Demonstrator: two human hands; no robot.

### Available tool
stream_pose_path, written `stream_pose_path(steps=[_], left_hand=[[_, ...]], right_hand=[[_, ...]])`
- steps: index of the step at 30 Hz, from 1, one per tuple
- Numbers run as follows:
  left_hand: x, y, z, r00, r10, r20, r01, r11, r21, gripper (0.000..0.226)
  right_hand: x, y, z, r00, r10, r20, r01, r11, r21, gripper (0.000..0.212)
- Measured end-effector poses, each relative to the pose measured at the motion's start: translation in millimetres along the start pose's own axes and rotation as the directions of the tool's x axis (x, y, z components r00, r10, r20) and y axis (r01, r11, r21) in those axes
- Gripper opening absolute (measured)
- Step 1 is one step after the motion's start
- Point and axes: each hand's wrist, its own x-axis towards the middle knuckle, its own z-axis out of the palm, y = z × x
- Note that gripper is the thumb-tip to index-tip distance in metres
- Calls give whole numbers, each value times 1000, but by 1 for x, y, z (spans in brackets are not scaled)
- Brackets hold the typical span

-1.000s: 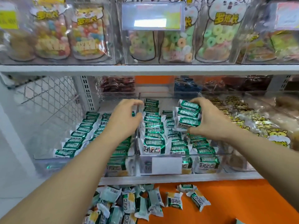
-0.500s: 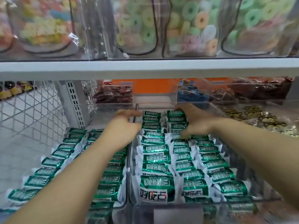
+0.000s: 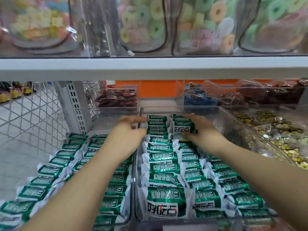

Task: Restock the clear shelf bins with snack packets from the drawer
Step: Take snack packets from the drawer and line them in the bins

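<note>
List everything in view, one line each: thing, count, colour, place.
green packets: dozens, green and white, rows in two bins
bins: two holding green packets, clear, lower shelf
sweet bags: several, pastel, top shelf
shelf: one, grey, across the top
red packets: pile, red, back left
blue packets: pile, blue, back middle
yellow packets: many, yellow and clear, far right
mesh: one panel, white, left
post: one, grey, beside the mesh
left hand: one, fingers touching the right bin's left row at the back
right hand: one, fingers gripping a green packet at the back
</note>
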Motion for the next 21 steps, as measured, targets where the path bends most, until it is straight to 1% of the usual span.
stream_pose_path(steps=[2,4,6,8,10,11,13,17,21], left_hand=[[-1,1,1,1000,1,-5,-2,1000,-14,30],[-1,1,2,1000,9,-22,-10,1000,-26,28],[-1,1,3,999,18,-33,-19,999,-40,26],[0,0,4,999,29,-36,-30,999,-39,25],[0,-2,3,999,32,-33,-33,998,-48,24],[0,-2,3,999,33,-29,-35,998,-56,24],[0,-2,3,999,40,-30,-42,997,-62,24],[2,-4,4,999,31,-43,-34,997,-66,23],[-1,-3,5,999,23,-48,-26,997,-66,25]], right_hand=[[-3,-5,4,998,-4,70,7,999,-45,55],[1,-8,3,988,49,146,-30,991,-129,53],[5,-12,0,979,83,187,-43,977,-208,53],[9,-14,-4,979,82,188,-19,949,-313,52],[9,-16,-6,986,51,159,27,890,-455,54],[9,-18,-6,987,46,155,35,875,-483,57],[9,-20,-3,981,65,181,30,877,-480,59],[6,-17,8,973,71,220,41,883,-468,56],[5,-18,4,965,92,244,47,860,-508,55]])
